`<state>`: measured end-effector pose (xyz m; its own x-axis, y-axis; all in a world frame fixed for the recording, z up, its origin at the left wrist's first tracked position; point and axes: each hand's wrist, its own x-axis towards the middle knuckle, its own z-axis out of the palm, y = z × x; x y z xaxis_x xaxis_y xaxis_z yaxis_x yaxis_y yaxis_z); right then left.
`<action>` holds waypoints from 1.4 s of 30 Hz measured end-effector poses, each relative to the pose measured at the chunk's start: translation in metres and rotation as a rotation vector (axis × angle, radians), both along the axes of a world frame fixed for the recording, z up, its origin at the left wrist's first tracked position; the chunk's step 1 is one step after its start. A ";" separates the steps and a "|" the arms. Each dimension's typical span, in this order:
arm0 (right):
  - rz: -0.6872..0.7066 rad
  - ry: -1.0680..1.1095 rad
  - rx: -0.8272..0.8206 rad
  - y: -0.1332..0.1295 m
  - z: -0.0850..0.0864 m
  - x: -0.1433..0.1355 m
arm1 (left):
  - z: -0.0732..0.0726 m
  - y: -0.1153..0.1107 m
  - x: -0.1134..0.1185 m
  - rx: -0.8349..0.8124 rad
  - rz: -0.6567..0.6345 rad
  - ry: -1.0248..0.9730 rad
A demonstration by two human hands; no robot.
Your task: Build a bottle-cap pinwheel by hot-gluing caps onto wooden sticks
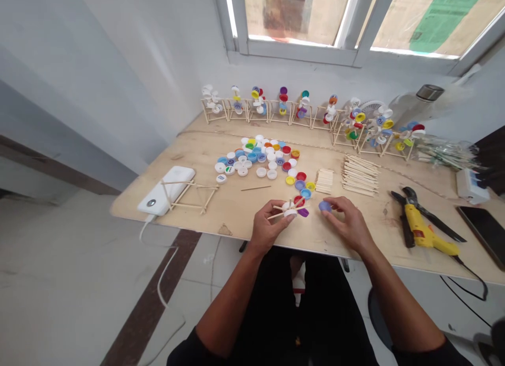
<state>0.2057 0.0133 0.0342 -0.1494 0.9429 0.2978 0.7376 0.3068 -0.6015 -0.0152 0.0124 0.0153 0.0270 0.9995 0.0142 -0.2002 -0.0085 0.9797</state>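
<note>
My left hand is closed on a small wheel of wooden sticks that fan out from a white cap; a red cap and a purple cap are on its stick ends. Between the fingertips of my right hand is a blue-violet bottle cap, just above the table and apart from the wheel. Beyond my hands lie many loose bottle caps in white, blue, red and yellow. A bundle of short sticks and a pile of longer sticks lie to their right.
A yellow glue gun and black-handled pliers lie at right, near a phone. A stick frame leans by a white power bank at left. Finished stick-and-cap models line the wall. A bottle stands behind.
</note>
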 end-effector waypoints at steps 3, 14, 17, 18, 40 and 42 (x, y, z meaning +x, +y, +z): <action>0.064 0.121 -0.023 0.001 0.018 0.001 | 0.000 -0.001 0.000 0.009 -0.029 0.022; 0.322 0.028 -0.032 0.008 0.039 -0.024 | 0.000 -0.001 -0.001 -0.007 -0.062 0.026; 0.331 -0.036 0.006 0.009 0.041 -0.028 | -0.001 -0.001 0.000 -0.004 -0.062 0.019; 0.334 -0.057 0.021 0.009 0.042 -0.029 | -0.001 -0.001 0.000 -0.001 -0.061 0.016; 0.347 -0.211 0.137 0.009 0.030 -0.028 | -0.003 0.000 -0.001 0.029 -0.091 0.051; 0.348 -0.212 0.135 0.009 0.030 -0.027 | -0.003 0.000 -0.002 0.027 -0.096 0.044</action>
